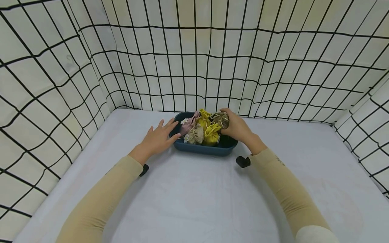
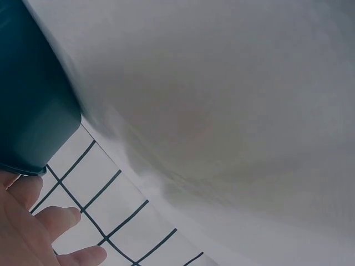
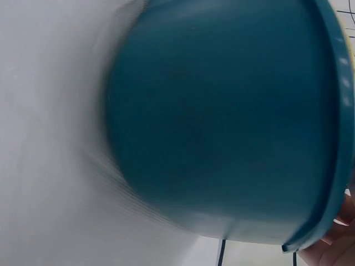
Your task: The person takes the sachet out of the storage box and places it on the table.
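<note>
- Beige sleeves (image 1: pixel 100 195) fill the head view's lower edge, one from 7 o'clock and one from 5 o'clock, each with a small black wrist camera beneath it, over the white desk (image 1: pixel 188 202).
- Farther in, the left hand (image 1: pixel 158 138) lies flat, fingers (image 1: pixel 165 125) straight and spread wide, its tips touching the 9 o'clock end of the teal tub (image 1: pixel 203 148); it grips nothing.
- At the tub's 2 o'clock corner the right hand (image 1: pixel 237 129) curls its fingers round a brown drawstring pouch (image 1: pixel 221 118), which sits at the rim, against the other pouches.
- Inside the tub sit two yellow pouches (image 1: pixel 210 130), a pink pouch (image 1: pixel 189 124) and a beige pouch (image 1: pixel 196 135), packed so they touch one another and heap above the rim.
- Risk, as I judge it: the cords look tangled, so a lifted brown pouch could drag a yellow neighbour over the rim. The flat left hand only leans on the tub, so a sideways tug could slide the tub along the smooth desk.
- Beyond the tub, at 12 o'clock, the grid-patterned wall (image 1: pixel 194 67) closes the scene.
- Only the head view shows the pouches and both hands' poses. The left wrist view gives the tub's outer corner (image 2: pixel 33 111), fingertips (image 2: pixel 55 219) and the desk's meeting with the wall. The right wrist view, blurred, shows the tub's outer wall (image 3: pixel 222 122) up close and a sliver of fingers (image 3: pixel 338 238) under the rim at 5 o'clock.
</note>
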A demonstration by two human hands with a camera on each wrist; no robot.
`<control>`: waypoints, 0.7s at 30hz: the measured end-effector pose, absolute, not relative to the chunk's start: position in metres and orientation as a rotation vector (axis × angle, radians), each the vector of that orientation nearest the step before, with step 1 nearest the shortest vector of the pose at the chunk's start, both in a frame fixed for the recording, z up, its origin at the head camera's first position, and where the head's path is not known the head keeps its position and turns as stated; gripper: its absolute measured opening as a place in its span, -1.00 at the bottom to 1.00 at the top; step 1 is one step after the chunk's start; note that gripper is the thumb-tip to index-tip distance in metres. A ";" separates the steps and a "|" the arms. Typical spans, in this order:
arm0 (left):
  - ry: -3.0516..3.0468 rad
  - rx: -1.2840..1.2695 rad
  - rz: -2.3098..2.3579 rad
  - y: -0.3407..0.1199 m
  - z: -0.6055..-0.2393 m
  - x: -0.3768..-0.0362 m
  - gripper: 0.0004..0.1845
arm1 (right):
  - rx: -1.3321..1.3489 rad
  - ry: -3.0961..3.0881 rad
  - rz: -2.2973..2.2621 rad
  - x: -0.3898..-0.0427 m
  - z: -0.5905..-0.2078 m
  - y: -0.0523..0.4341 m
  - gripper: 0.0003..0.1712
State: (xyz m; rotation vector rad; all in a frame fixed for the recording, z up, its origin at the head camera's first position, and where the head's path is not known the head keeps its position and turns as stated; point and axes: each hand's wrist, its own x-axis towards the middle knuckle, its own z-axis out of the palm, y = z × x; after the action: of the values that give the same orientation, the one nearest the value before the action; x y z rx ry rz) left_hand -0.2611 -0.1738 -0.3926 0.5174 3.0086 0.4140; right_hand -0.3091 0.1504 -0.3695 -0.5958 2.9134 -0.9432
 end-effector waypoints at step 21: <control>3.001 0.528 0.438 -0.175 -0.393 -0.262 -0.22 | -0.564 2.855 -1.114 -0.297 -0.356 0.164 -0.11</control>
State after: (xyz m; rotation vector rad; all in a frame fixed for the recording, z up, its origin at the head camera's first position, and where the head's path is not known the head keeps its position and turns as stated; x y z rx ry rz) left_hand -0.2619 -0.1748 -0.3929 0.5281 3.0014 0.4377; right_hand -0.2972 0.1642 -0.3562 -0.5641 2.8553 -1.1135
